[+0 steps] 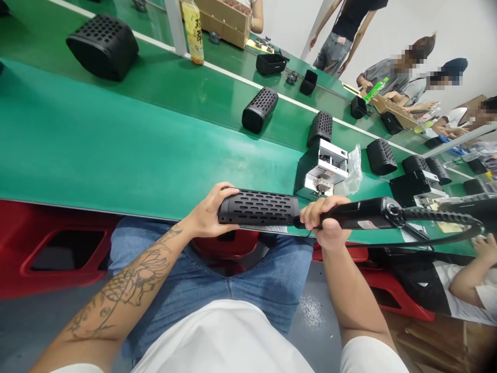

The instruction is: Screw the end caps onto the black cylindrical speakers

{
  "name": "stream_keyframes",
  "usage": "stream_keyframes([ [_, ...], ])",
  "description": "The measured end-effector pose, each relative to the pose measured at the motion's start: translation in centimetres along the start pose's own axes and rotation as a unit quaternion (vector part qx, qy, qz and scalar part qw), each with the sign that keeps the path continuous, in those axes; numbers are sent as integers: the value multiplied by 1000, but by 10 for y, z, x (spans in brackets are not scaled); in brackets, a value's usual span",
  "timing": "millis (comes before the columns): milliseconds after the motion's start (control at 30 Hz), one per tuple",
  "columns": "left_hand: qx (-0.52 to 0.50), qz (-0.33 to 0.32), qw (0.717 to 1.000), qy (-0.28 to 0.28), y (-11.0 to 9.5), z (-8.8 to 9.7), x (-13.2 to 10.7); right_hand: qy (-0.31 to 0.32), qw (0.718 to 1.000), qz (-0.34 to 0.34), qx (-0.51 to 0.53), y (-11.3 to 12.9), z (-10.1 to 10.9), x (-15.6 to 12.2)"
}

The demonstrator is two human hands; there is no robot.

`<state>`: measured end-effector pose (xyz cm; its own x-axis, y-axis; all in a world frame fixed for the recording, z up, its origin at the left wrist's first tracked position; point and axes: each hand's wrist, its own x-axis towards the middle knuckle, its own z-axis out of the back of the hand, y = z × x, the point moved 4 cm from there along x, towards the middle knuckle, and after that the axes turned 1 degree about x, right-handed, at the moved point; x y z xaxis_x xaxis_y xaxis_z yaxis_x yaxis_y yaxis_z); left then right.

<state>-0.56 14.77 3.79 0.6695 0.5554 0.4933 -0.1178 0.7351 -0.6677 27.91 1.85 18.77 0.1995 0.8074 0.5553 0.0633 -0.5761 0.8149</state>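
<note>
My left hand (213, 211) is closed around the left end of a black perforated speaker housing (259, 207), which lies sideways at the front edge of the green table. The fingers are on top and the thumb is below. My right hand (326, 220) grips a black electric screwdriver (363, 211), held level with its tip end at the housing's right end. Whether the bit sits in a screw is hidden by my fingers. From the screwdriver's rear a black cable (442, 214) curves off to the right.
A screw feeder (326, 168) stands just behind my right hand, with a clear plastic bag (354, 168) beside it. More housings (260, 110) stand along the green belt (217, 98). A yellow drink bottle (193, 33) is by a post. Co-workers (404, 72) are at the far side.
</note>
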Motion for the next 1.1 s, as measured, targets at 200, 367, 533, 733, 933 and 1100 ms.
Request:
stream_keyframes([
  [200, 4, 9, 1000, 3, 3, 1, 1, 14, 1000, -21, 5, -6, 5, 0],
  [367, 4, -6, 1000, -4, 4, 0, -1, 44, 998, -36, -3, -7, 3, -2],
  [533, 22, -23, 999, -24, 1, -4, -7, 54, 998, -27, 8, 5, 8, 2],
  [733, 50, -23, 997, -52, 0, -7, -11, -192, 972, 72, -119, 9, 89, 64],
  [933, 55, -15, 997, -52, 2, -8, -11, -233, 945, 128, -193, -20, 137, 99],
  [1100, 39, -21, 997, -58, 5, -8, -8, -234, 944, 141, -184, -12, 132, 83],
])
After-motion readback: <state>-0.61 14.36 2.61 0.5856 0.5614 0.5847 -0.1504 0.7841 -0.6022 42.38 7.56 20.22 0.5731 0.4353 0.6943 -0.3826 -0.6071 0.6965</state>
